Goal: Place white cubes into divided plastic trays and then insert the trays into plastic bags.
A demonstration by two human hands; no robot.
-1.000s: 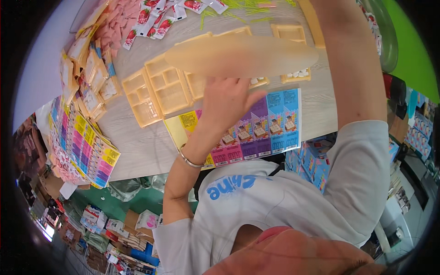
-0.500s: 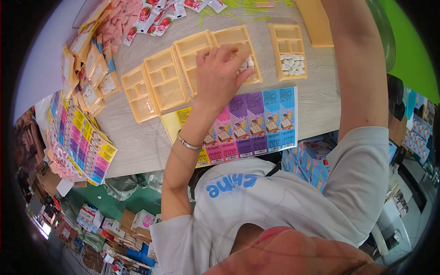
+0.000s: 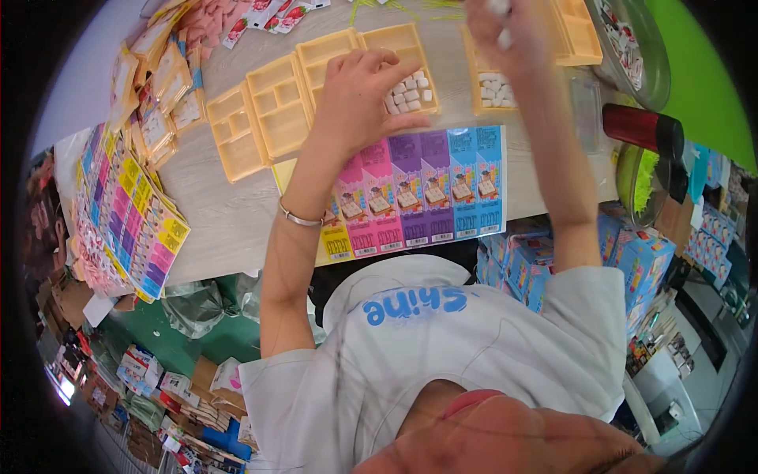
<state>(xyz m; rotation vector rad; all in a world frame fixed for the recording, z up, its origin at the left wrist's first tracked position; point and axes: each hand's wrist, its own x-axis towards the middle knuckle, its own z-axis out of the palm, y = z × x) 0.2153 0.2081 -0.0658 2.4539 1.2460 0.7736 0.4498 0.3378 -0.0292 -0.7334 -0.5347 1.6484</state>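
Observation:
My left hand (image 3: 359, 99) hovers at the left side of a cream plastic tray (image 3: 391, 35), its thumb and forefinger spread apart with nothing seen between them. Small white pillow-shaped pieces (image 3: 409, 93) fill that tray's near compartment. My right hand (image 3: 517, 47), smeared by motion, is up over another cream tray (image 3: 478, 65) and holds a few of the same white pieces (image 3: 505, 38). More white pieces (image 3: 496, 91) lie in this tray's near compartment. Left of my left hand stand several bare trays (image 3: 276, 103) side by side.
A printed colour sheet (image 3: 410, 189) lies at the table's near edge. Filled packs (image 3: 162, 110) and stacked printed sheets (image 3: 130, 213) occupy the left. Strawberry-print sachets (image 3: 276, 16) lie at the back. A metal bowl (image 3: 659, 71), a red-and-black device (image 3: 632, 126) and a green-filled bowl (image 3: 643, 182) stand right.
My right arm has drawn back from the far right, bringing white pieces over the right tray. My left hand has shifted slightly left, uncovering more of the pieces beside it.

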